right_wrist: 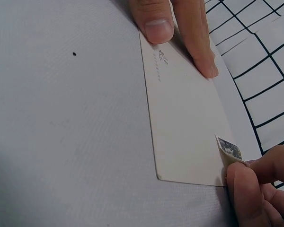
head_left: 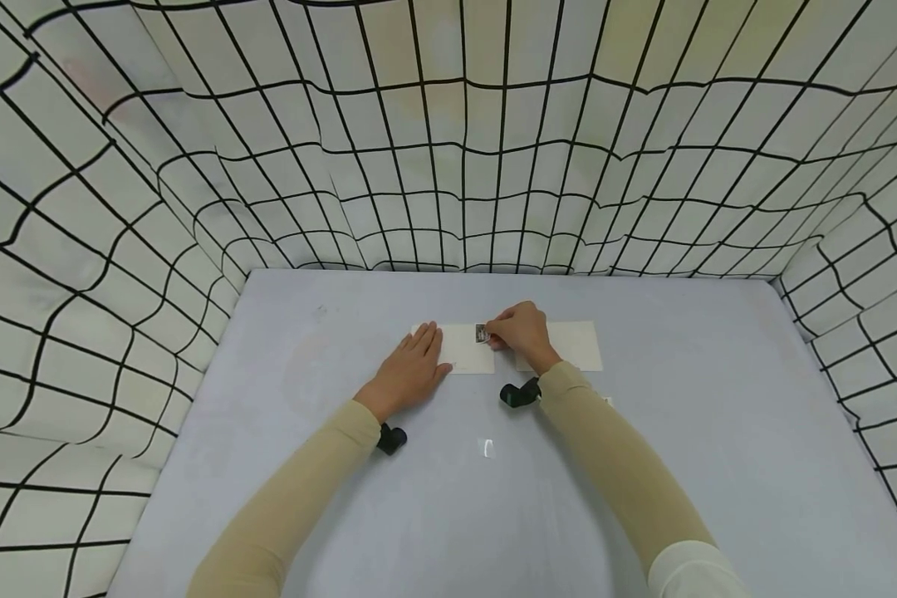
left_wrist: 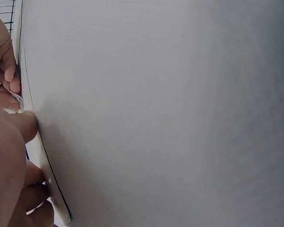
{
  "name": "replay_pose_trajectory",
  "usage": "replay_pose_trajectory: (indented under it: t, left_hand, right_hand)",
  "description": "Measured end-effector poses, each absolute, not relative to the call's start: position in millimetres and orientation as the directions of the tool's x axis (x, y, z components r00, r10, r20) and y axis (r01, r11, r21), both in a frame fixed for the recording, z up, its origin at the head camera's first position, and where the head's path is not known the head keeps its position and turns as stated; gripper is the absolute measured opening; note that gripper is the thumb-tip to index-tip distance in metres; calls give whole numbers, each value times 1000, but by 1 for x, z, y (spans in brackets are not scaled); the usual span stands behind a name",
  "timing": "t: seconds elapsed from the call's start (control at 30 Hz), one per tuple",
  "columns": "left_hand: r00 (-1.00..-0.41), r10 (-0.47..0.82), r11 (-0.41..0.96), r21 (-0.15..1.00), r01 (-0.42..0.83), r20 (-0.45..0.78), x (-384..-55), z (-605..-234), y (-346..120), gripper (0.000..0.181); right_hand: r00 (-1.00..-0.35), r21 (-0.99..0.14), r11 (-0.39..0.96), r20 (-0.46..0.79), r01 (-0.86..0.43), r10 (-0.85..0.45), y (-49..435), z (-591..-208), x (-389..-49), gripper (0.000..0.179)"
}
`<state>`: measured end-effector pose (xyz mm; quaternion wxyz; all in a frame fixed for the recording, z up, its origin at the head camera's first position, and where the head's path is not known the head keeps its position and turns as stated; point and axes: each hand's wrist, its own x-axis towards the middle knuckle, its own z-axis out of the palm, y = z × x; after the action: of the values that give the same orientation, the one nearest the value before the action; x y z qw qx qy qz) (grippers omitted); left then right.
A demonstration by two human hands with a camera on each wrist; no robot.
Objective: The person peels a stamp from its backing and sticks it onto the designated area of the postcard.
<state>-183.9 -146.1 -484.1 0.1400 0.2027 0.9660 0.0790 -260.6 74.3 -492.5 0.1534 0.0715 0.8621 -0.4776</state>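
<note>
A cream envelope [head_left: 467, 355] lies flat on the table, with small print near its left end in the right wrist view. My left hand [head_left: 416, 365] presses on that end, fingers extended and thumb on the near edge. At the far right corner is a small dark postage stamp [right_wrist: 230, 148]. My right hand [head_left: 522, 330] pinches the stamp between thumb and forefinger; its near side curls up from the paper. The left wrist view mostly shows bare tabletop, with my left fingers [left_wrist: 31, 189] along the envelope's edge at its left side.
Another cream envelope [head_left: 577, 345] lies to the right, partly beneath my right hand and wrist. A small clear, shiny piece [head_left: 487, 448] is on the white table [head_left: 448, 515] nearer me. Black-grid netting over white sheeting [head_left: 486, 174] rises behind and at both sides.
</note>
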Motion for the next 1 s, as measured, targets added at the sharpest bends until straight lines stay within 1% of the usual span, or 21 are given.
replay_pose_trajectory:
  t: [0.23,0.37,0.53,0.73,0.87,1.0]
  left_hand:
    - [-879,413,908,182,378,-238,-183,-482,-145,70]
    - [-882,413,908,180,379,-227,-182,-482,-145,69]
    - [-883,416,906,185,381,-218,-182,-483,-145,69]
    - [-882,416,907,175,384,-221,-184,-485,-144,69]
    - [-881,413,909,161,384,-231,-186,-486,-145,69]
    - [-881,407,913,154,379,-243,-186,-486,-145,70]
  right_hand:
    - [-917,-787,532,-396,312,-48,73,-488,-264,21]
    - [-911,-783,538,-407,313,-61,73,-485,-266,19]
    - [-918,-773,568,-389,282,-74,73,-483,-267,18]
    - [-926,-725,645,-370,241,-69,75,-480,-267,18]
    - [-930,-708,669,-361,226,-67,79,-478,-267,18]
    - [-945,-711,680,-317,177,-86,80,-479,-266,15]
